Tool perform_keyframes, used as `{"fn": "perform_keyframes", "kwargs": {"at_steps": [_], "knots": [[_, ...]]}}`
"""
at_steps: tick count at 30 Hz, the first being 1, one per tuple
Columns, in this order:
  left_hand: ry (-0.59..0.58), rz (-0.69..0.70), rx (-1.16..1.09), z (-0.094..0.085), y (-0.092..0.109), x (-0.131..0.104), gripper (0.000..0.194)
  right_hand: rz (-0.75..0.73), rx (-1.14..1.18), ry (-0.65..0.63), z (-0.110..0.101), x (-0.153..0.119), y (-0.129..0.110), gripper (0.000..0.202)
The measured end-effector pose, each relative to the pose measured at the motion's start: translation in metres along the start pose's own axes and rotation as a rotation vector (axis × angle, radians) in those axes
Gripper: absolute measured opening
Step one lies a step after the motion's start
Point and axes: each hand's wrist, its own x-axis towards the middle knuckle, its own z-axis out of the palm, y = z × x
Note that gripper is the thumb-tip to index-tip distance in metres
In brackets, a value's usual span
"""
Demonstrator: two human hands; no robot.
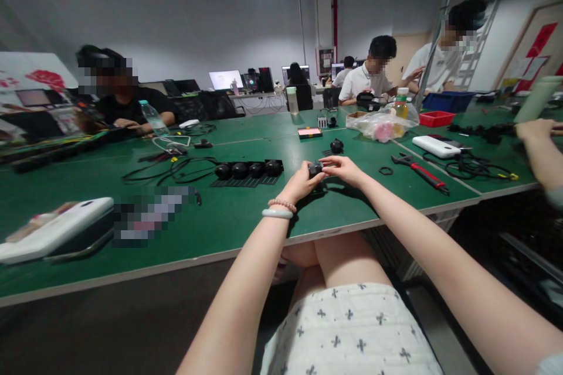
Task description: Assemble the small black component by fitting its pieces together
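Note:
A small black part (pixel 315 170) is held between my two hands, just above the green table near its front edge. My left hand (pixel 301 180), with a beaded bracelet and a pale bangle at the wrist, grips it from the left. The fingers of my right hand (pixel 343 169) close on its right side. Left of my hands, a row of several round black parts (pixel 248 170) lies on the table. Another round black part (pixel 336 146) sits just beyond my right hand.
On the green table (pixel 246 211), a red-handled wrench (pixel 422 173), black ring (pixel 386 170) and white device (pixel 436 146) lie right. Cables (pixel 176 170) and a white device (pixel 61 228) lie left. Across stand a bottle (pixel 152 117) and plastic bag (pixel 382 126). Other people sit around; one's hand (pixel 536 129) is far right.

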Motion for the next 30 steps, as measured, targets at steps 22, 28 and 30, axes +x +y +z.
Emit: {"fn": "perform_keyframes", "kwargs": {"at_steps": [22, 28, 30], "knots": [[-0.009, 0.042, 0.302, -0.001, 0.004, -0.004, 0.06, 0.156, 0.076, 0.021, 0.001, 0.004, 0.017, 0.028], [-0.012, 0.104, 0.408, -0.002, 0.008, -0.004, 0.055, 0.186, 0.187, -0.027, 0.006, 0.0, 0.012, 0.03], [-0.014, 0.125, 0.462, -0.002, 0.009, -0.004, 0.053, 0.203, 0.183, -0.063, 0.007, -0.001, 0.01, 0.026]]}}
